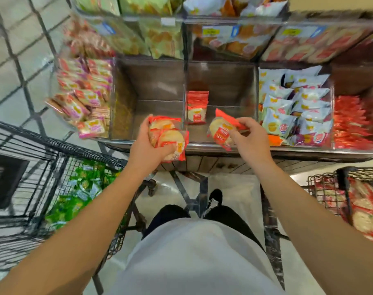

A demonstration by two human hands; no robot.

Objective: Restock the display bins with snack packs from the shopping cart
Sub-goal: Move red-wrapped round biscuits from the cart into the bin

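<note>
Print on the packs is too blurred to be read; only a red label panel and a yellow logo can be made out. Left hand (148, 145): a stack of red snack packs (169, 138) is gripped, fingers curled round its near edge. Right hand (246, 138): a single red pack (220, 129) is pinched, pack just left of the fingertips. One more pack (196, 107) lies in the middle bin (221, 81), beyond both hands.
</note>
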